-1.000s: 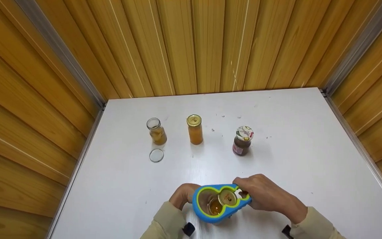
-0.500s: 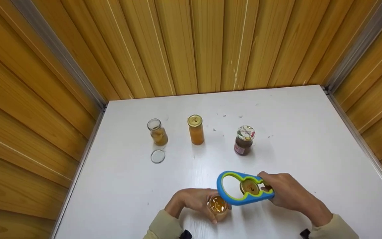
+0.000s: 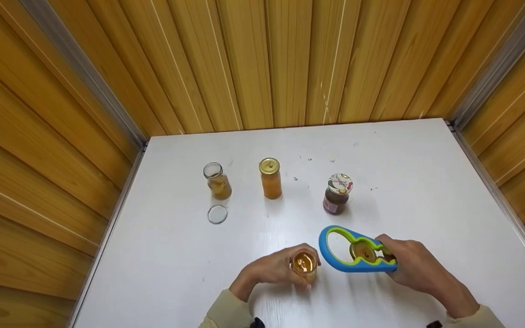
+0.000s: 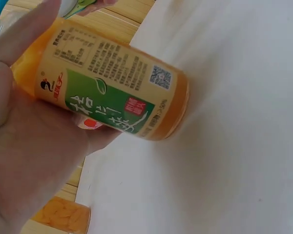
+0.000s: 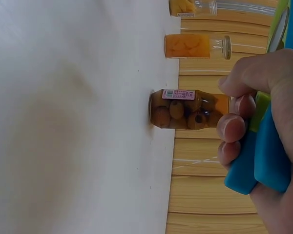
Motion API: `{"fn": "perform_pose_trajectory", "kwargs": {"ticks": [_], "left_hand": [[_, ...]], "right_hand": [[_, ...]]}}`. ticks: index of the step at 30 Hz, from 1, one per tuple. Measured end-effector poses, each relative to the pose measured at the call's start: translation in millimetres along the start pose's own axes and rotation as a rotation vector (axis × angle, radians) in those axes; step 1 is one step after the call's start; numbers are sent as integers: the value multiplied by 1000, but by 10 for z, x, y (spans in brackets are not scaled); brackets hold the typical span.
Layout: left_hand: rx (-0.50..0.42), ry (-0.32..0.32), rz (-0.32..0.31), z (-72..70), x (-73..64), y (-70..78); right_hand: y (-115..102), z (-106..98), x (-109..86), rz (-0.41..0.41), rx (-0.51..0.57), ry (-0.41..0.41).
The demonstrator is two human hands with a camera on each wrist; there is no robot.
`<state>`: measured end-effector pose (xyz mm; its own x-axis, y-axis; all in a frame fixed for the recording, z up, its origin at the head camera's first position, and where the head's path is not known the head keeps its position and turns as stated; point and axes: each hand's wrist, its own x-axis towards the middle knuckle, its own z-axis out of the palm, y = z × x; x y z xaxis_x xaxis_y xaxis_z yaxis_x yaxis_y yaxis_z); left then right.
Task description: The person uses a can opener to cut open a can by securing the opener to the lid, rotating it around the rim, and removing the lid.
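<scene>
My left hand [image 3: 271, 269] is curled round an open glass jar [image 3: 305, 269] of orange contents. In the left wrist view a printed label [image 4: 105, 100] with green and beige areas covers the side of that jar, its base close over the table. To the right, my right hand [image 3: 416, 265] grips the handles of a blue and lime-green jar opener [image 3: 325, 248], raised over the table. Lodged in the opener's toothed middle is a gold lid [image 3: 362, 252]. The right wrist view shows my fingers wrapped round the opener's blue handles [image 5: 272, 151].
Behind the hands stand an uncapped jar [image 3: 219, 186] with its lid [image 3: 217, 214] in front, a gold-capped orange jar [image 3: 271, 184], and a dark jar [image 3: 336, 200] with a patterned cap. All are on the white table [image 3: 167, 255], walled by wood-look panels [image 3: 290, 64].
The opener has come off the jar with the gold lid inside and moved right in my right hand. The jar's open mouth now shows, and my left hand has shifted slightly right with it.
</scene>
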<state>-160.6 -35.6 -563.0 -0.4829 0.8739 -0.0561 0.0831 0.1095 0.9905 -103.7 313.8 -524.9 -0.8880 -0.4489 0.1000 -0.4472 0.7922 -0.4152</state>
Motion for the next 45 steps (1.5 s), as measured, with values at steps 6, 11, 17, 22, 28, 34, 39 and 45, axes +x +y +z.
{"fn": "perform_pose_trajectory", "kwargs": {"ticks": [6, 11, 17, 22, 28, 34, 39, 45], "left_hand": [[28, 234, 1, 5, 103, 4], [35, 397, -52, 0, 195, -8], [24, 519, -85, -44, 317, -9], [19, 542, -107, -103, 390, -8], [7, 542, -106, -184, 495, -1], [-3, 571, -91, -245, 603, -32], [19, 602, -77, -295, 700, -66], [71, 688, -76, -419, 835, -76]], "right_hand": [[23, -18, -13, 22, -13, 23], [62, -42, -19, 37, -15, 28], [120, -75, -12, 64, -26, 32], [146, -100, -10, 98, -19, 26], [176, -91, -38, 94, -14, 75], [184, -57, -110, 112, -2, 91], [194, -31, -181, 79, 8, 130], [210, -42, -185, 93, 24, 123]]}}
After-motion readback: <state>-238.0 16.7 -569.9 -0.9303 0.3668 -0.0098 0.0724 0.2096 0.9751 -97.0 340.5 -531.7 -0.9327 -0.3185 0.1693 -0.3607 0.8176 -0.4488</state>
